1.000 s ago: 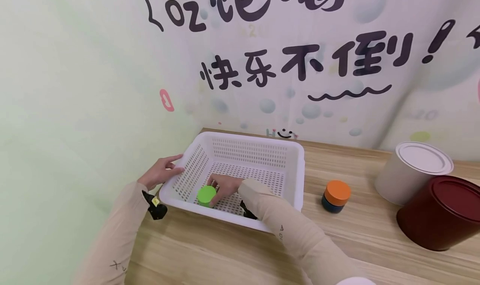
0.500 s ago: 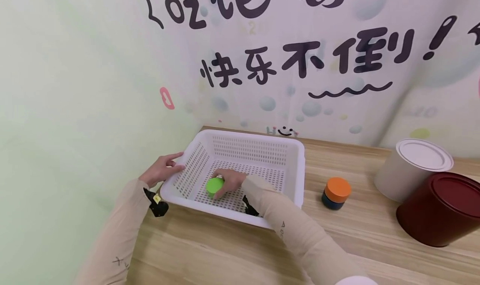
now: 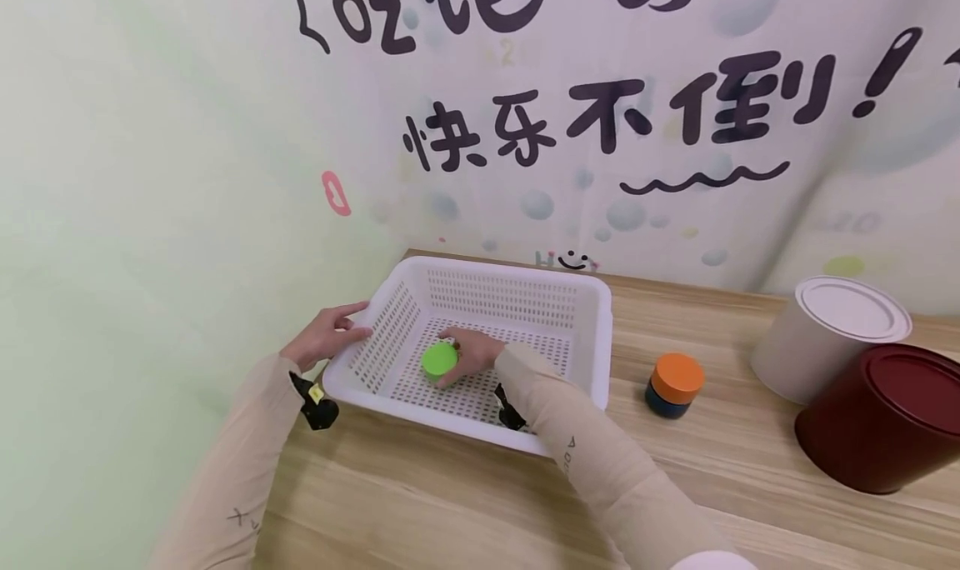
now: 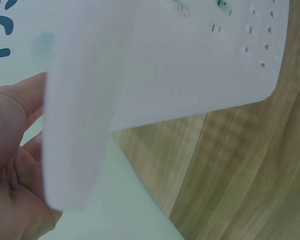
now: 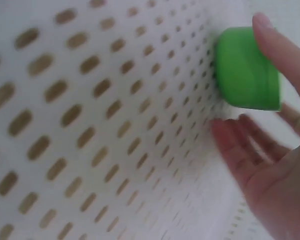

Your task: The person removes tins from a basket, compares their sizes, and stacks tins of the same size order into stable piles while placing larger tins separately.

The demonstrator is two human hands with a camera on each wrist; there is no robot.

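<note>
My left hand (image 3: 324,337) grips the left rim of a white plastic basket (image 3: 495,437), thumb on the inner side; in the left wrist view the rim hides part of its fingers. Inside the basket stands a small round green jar (image 3: 439,362), upright on the perforated floor. My right hand (image 3: 472,355) reaches around the jar from the right. In the right wrist view, its thumb lies against the green jar (image 5: 245,70). Its other fingers (image 5: 230,142) are spread, with a gap between several of them and the jar.
Right of the basket stands an orange-lidded jar (image 3: 677,378) with a dark blue base. Farther right are a white lidded bucket (image 3: 832,337) and a dark red lidded bucket (image 3: 877,428). A printed cloth wall (image 3: 525,212) rises behind the wooden table (image 3: 420,495).
The green jar has moved right and toward the back across the basket floor along with my right hand, whose fingers now stand farther off it. My left hand stays on the rim.
</note>
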